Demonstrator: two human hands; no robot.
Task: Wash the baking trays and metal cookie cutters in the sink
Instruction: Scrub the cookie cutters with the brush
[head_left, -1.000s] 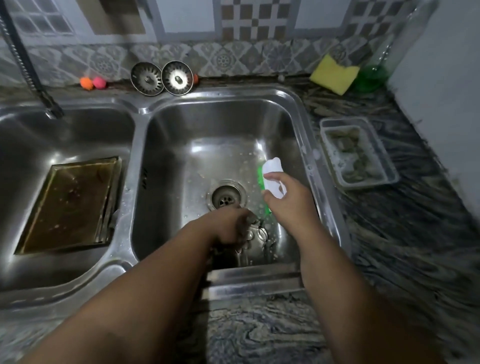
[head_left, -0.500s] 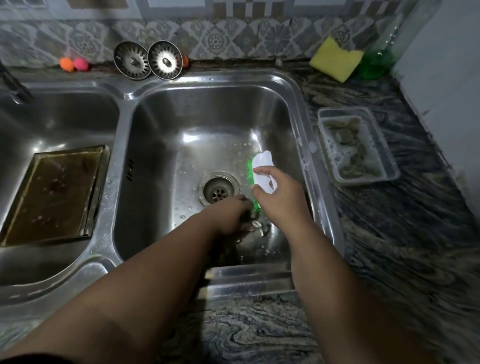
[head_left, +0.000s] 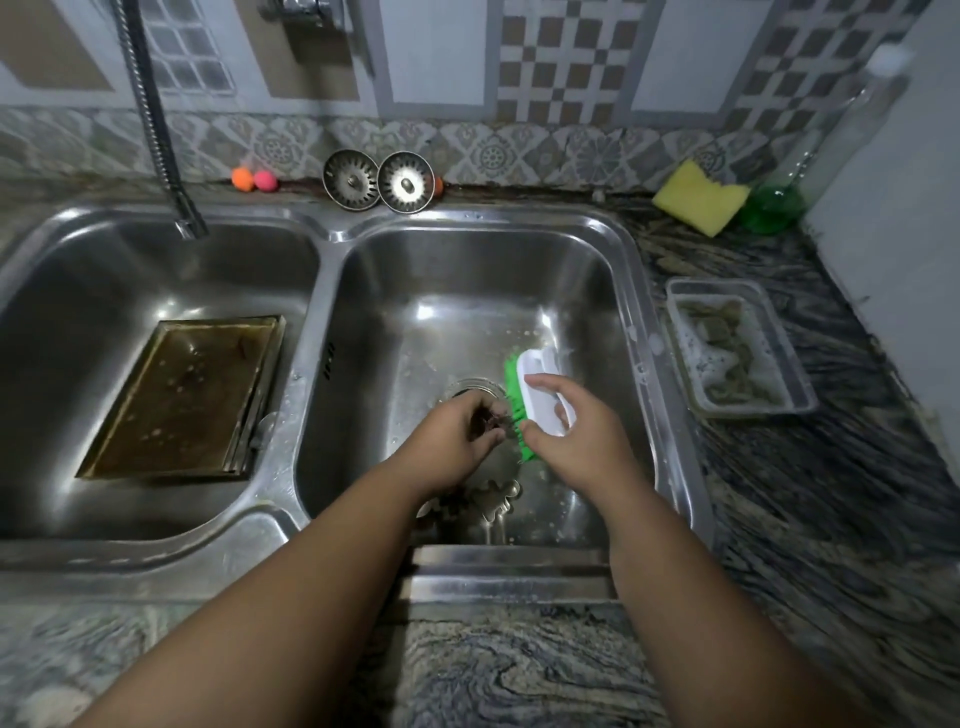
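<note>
- The double stainless-steel sink (head_left: 317, 332) is set into a veined stone tabletop (head_left: 519, 670).
- A rectangular baking tray (head_left: 182, 400) is laid flat on the floor of the left basin; its surface is stained brown.
- The end of a flexible faucet hose (head_left: 156, 119) is hung over the back of the left basin.
- Both hands are held low in the right basin, just in front of the drain (head_left: 470, 387).
- The left hand (head_left: 452, 441) is curled around a small dark object (head_left: 489, 419). The object is too blurred for its kind to be told.
- The right hand (head_left: 576, 447) is closed around the white handle of a scrub brush (head_left: 537, 384). The green bristles are turned toward the left hand and are touching the held object.
- Metal cookie cutters (head_left: 493, 501) are lying on the basin floor, nearer the camera than the hands and partly hidden by the left forearm.
- Two round sink strainers (head_left: 350, 179) are propped side by side against the tiled wall behind the divider between the basins.
- Two small balls (head_left: 254, 179), one orange and one pink, are placed to the left of the strainers.
- A yellow sponge (head_left: 701, 197) is leaned beside a clear bottle of green liquid (head_left: 774, 208) in the back right corner.
- A clear plastic container (head_left: 737, 348) is set on the tabletop just right of the sink; its contents cannot be identified.
</note>
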